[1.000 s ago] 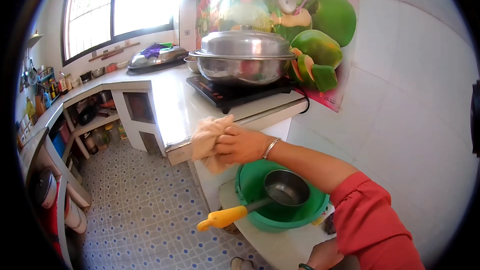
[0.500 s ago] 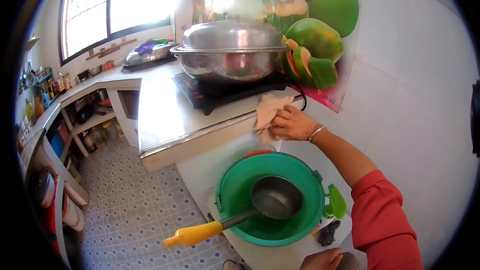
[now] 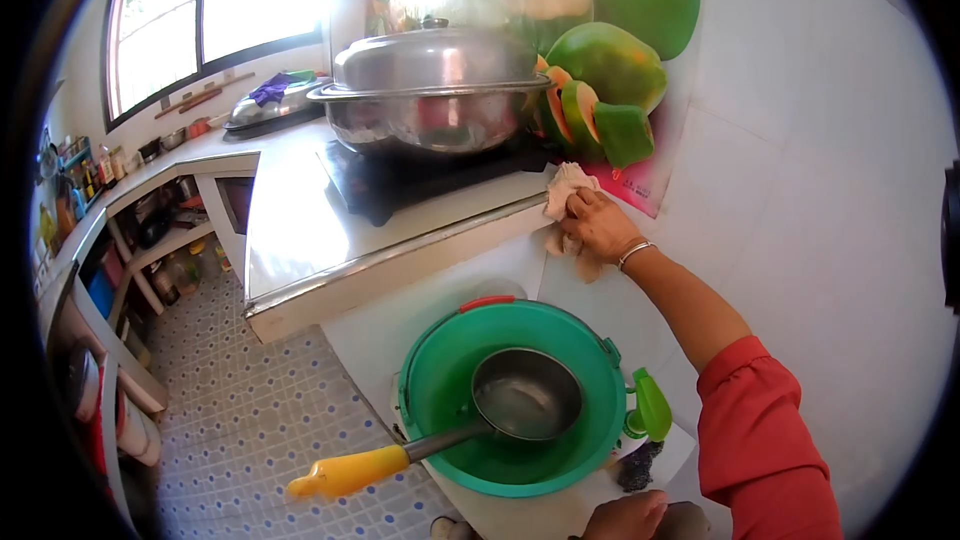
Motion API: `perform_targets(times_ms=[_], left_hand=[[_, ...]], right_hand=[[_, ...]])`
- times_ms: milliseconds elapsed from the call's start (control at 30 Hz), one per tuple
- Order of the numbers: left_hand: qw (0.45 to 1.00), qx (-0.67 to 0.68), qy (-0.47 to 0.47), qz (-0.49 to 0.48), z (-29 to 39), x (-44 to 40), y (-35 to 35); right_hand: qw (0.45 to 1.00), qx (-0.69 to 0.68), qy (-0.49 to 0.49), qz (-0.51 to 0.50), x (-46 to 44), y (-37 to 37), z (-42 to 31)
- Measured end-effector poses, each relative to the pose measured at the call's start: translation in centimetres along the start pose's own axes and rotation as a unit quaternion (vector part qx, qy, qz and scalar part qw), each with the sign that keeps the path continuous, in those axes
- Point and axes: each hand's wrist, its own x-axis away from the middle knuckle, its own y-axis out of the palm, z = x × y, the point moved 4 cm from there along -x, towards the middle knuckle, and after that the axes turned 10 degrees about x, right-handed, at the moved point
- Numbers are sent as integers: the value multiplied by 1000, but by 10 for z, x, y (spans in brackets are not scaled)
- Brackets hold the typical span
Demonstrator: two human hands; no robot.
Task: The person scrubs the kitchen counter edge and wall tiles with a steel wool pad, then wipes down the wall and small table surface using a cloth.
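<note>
the small print (image 3: 640,189) on the fruit poster (image 3: 608,60) is too blurred to read.

A pale peach cloth (image 3: 567,192), crumpled and bunched into folds, sits at the right end of the pale counter edge (image 3: 400,265), its lower part hanging loosely.

White counter (image 3: 290,240): black cooktop (image 3: 350,185); lower ledge (image 3: 470,510): green bucket (image 3: 435,370)
</note>
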Motion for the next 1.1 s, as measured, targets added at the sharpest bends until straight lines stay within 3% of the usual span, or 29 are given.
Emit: perform_targets(times_ms=[67, 133, 267, 300, 367, 433, 533, 733, 800, 900, 1033, 1100], left_hand=[[1000, -22, -7, -10, -4, -6, 1], [1000, 23, -6, 9, -6, -11, 1], [999, 11, 39, 10, -9, -14, 13], [999, 19, 43, 7, -9, -14, 14], [999, 10, 31, -27, -14, -12, 19], [999, 3, 36, -27, -16, -9, 23], [999, -11, 42, -16, -17, -7, 26], [1000, 10, 29, -1, -22, -5, 28], [999, -16, 26, -33, -24, -5, 34], [994, -40, -13, -102, -17, -5, 36], [991, -52, -41, -112, -4, 3, 32], [998, 6, -7, -69, -1, 7, 31]], right_hand=[[999, -10, -11, -31, 2, -5, 5], [985, -72, -144, -63, 13, -11, 2], [970, -62, -180, -155, 41, -67, -8], [971, -29, -198, -133, 49, -69, -1], [987, 89, -113, -65, 46, -99, 18], [993, 110, 31, -39, 34, -118, 47], [977, 184, 108, 4, 18, -136, 52], [986, 122, 110, -6, 55, -75, 6], [986, 63, 55, -146, 69, -58, -13], [992, 33, -17, -123, 103, -12, -45], [994, 71, -25, -84, 89, 12, -54], [992, 72, -32, -96, 78, 33, -56]])
